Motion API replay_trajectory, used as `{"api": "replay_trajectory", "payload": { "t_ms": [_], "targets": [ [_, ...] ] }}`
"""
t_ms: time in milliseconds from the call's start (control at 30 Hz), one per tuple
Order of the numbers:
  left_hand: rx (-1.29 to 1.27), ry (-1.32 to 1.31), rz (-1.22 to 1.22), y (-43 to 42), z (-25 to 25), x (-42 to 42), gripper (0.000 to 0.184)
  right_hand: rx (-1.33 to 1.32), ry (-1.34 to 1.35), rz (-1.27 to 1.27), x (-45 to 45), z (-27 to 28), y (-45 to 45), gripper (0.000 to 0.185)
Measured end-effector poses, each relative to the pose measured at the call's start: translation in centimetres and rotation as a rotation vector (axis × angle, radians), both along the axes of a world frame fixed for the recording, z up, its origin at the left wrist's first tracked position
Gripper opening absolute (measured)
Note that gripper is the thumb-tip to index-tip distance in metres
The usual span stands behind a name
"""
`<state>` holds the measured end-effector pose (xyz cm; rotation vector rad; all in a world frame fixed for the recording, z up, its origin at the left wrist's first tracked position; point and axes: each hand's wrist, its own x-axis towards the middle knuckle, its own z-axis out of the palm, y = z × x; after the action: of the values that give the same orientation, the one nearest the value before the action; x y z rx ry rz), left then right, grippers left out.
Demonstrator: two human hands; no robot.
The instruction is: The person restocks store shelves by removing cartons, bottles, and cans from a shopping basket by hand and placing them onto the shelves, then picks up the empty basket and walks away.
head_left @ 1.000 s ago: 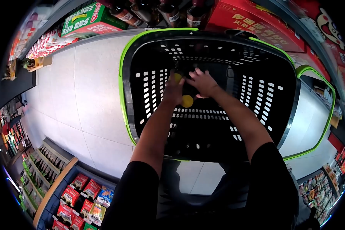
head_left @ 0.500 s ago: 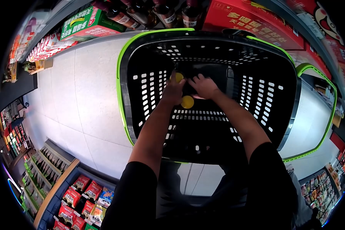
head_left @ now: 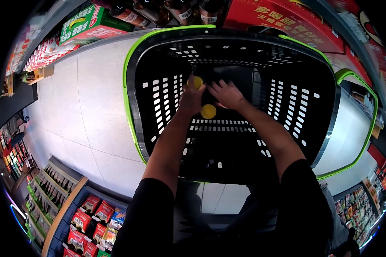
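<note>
Both arms reach down into a deep black shopping basket (head_left: 330, 124) with slotted walls and green handles. Near its left wall, my left hand (head_left: 191, 97) has its fingers around a round yellow-topped item (head_left: 196, 82). A second yellow-topped item (head_left: 208, 111) stands just below and to the right of that hand, apart from its fingers. My right hand (head_left: 228, 95) is spread palm down over the dark basket floor, to the right of the left hand, and nothing shows in it. Whatever lies under its palm is hidden.
Bottles (head_left: 180, 12), a green box (head_left: 83, 23) and a red carton (head_left: 287, 23) line the shelf beyond the basket. Red snack packs (head_left: 81, 220) fill a rack at lower left. Pale floor tiles (head_left: 90, 107) lie left of the basket.
The view has shifted slightly, so the basket's left rim sits farther left. My right hand's fingers have spread and stretched out more. My left hand stays at the upper yellow-topped item.
</note>
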<state>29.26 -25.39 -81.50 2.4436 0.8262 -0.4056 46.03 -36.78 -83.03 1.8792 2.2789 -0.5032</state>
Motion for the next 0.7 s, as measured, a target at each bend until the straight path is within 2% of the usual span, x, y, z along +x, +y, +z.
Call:
{"api": "replay_trajectory", "payload": {
  "t_ms": [133,233,333,433,467,500,533,600,633,667,700],
  "targets": [
    [-0.024,-0.012,0.026,0.3,0.1,-0.2,0.075,0.079,0.003,0.024,-0.1,-0.4,0.1,0.083],
    [-0.050,0.038,0.041,0.2,0.8,0.0,0.075,-0.079,0.044,-0.055,-0.4,-0.1,0.5,0.080],
    [-0.063,-0.072,0.136,-0.2,1.4,-0.3,0.073,-0.150,0.036,-0.197,-0.5,1.3,0.2,0.076],
    [-0.053,-0.012,0.228,-0.7,0.8,-1.4,0.081,-0.146,0.173,-0.478,-0.6,1.1,-0.5,0.073],
    [0.033,0.036,0.175,-1.2,0.8,-2.0,0.086,-0.159,0.222,-0.583,-0.4,1.9,-1.0,0.075],
    [0.120,0.083,0.122,-1.5,1.8,-2.2,0.092,-0.171,0.270,-0.690,0.1,3.8,-1.3,0.076],
    [-0.112,0.219,0.294,-1.1,6.1,-0.8,0.080,-0.182,0.314,-0.796,0.7,5.6,-1.8,0.078],
    [-0.054,0.116,0.395,-1.1,8.4,-1.5,0.072,-0.164,0.431,-0.957,1.7,10.6,-2.3,0.084],
    [-0.125,0.068,0.460,-0.9,11.2,-1.5,0.067,-0.155,0.499,-1.061,2.1,14.5,-2.5,0.085],
    [-0.093,0.070,0.502,-1.1,14.6,-1.3,0.074,-0.137,0.567,-1.164,2.4,18.8,-3.0,0.087],
    [-0.095,0.072,0.537,-1.3,18.4,-1.1,0.075,0.027,0.656,-1.203,2.5,22.8,-4.1,0.093]
  ]
}}
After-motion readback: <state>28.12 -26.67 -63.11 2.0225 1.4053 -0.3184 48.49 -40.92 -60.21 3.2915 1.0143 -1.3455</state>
